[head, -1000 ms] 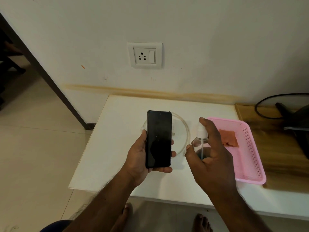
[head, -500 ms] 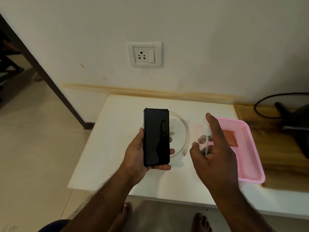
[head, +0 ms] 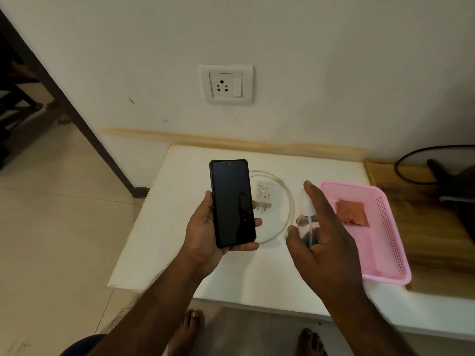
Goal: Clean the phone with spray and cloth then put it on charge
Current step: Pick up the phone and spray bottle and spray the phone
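Observation:
My left hand [head: 203, 232] holds a black phone [head: 232, 202] upright above the white table [head: 180, 227], its dark screen facing me. My right hand [head: 323, 247] grips a small clear spray bottle [head: 305, 222] with a white nozzle, index finger resting on top of the nozzle, just right of the phone. A white charger plug [head: 263, 195] with its looped cable [head: 289, 214] lies on the table behind the phone. An orange-red cloth [head: 352, 211] lies in the pink basket [head: 390, 253].
A wall socket with a switch [head: 226, 84] sits above the table. To the right is a wooden surface [head: 437, 240] with a black cable and a dark object. Tiled floor lies left; my bare feet show below the table edge.
The phone has shifted slightly left and up. My right hand with the spray bottle has drifted right, away from the phone, toward the basket.

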`<state>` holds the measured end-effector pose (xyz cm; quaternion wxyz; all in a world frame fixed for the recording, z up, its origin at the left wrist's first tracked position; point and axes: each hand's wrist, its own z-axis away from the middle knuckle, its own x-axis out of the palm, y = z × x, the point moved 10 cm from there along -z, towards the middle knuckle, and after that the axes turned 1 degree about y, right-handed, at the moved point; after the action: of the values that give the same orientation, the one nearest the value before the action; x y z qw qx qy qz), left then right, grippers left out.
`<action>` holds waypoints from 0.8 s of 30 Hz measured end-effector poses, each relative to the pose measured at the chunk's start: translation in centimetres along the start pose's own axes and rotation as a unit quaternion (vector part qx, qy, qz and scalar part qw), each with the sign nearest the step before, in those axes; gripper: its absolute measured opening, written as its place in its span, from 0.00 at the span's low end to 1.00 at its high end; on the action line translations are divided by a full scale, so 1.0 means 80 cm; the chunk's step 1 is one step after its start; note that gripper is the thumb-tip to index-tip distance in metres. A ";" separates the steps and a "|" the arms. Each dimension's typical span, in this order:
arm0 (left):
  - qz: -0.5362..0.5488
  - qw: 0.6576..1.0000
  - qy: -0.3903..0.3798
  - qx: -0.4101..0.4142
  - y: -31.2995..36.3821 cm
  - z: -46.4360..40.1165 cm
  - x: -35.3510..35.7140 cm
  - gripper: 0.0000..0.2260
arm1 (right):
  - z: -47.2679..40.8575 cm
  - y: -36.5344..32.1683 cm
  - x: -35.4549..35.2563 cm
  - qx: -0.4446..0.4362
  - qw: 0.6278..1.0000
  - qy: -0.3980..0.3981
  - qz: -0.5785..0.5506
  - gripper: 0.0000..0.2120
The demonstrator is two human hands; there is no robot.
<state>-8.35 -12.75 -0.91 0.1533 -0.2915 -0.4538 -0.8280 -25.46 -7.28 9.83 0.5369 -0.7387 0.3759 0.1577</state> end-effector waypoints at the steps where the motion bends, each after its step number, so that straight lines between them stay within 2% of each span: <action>1: -0.002 1.000 0.005 0.004 0.002 0.000 -0.001 0.30 | 0.001 -0.001 0.003 -0.003 1.000 -0.010 -0.001 0.35; 8: -0.008 1.000 0.020 0.016 0.011 0.000 -0.006 0.31 | 0.006 -0.004 0.022 -0.014 0.997 -0.073 -0.003 0.36; 15: 0.001 0.999 0.028 0.017 0.008 -0.002 -0.011 0.30 | 0.006 0.001 0.021 -0.018 0.998 -0.062 0.018 0.32; 24: 0.009 1.000 0.018 0.020 0.010 -0.002 -0.010 0.31 | 0.006 0.004 0.021 -0.012 0.998 -0.057 0.037 0.37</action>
<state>-7.39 -13.36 -0.93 0.1745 -0.2774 -0.4652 -0.8223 -24.49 -7.57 8.35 0.5423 -0.7206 0.3697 0.2234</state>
